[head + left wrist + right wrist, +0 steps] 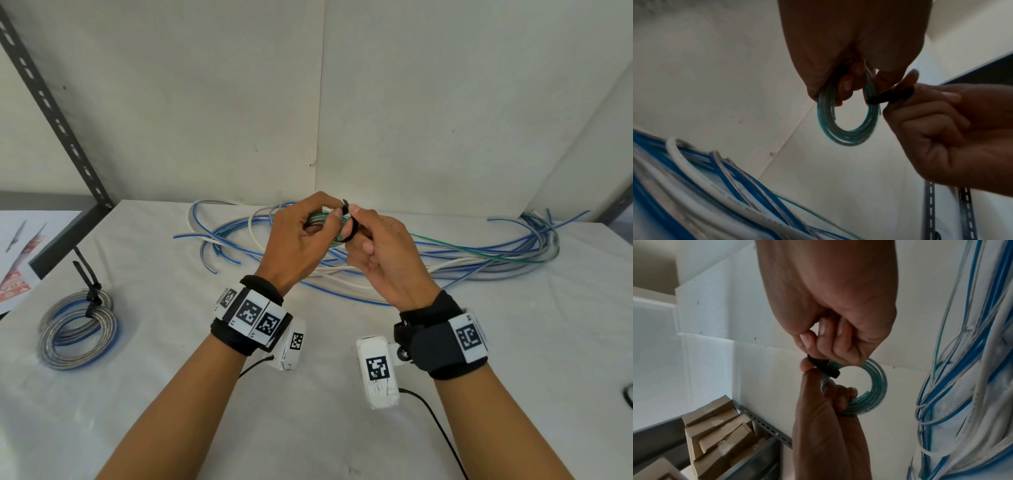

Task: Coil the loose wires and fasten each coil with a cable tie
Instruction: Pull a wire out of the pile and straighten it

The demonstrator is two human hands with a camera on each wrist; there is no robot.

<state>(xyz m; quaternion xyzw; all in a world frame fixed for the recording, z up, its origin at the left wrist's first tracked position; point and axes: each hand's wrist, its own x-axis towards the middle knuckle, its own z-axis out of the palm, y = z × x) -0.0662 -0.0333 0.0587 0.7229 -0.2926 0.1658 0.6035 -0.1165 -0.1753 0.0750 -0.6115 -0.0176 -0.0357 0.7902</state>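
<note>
**Tie going onto green coil**

Coil point(849, 123) of green-striped wire is held above the table point(308, 411), my left hand point(294, 246) curled round its rim. My right hand point(380, 253) pinches the black cable tie point(823, 367), looped round the coil, between thumb and forefinger. Loose wires point(445, 260) lie beneath and behind. Two tied coils point(77, 330) rest at far left.

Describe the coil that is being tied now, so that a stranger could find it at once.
Over the white table, in front of the pile of loose wires, the two hands meet in the air. The left hand grips a small coil, and the right hand pinches a black tie around it. It alone is green-striped; the finished coils are blue-striped.
</note>
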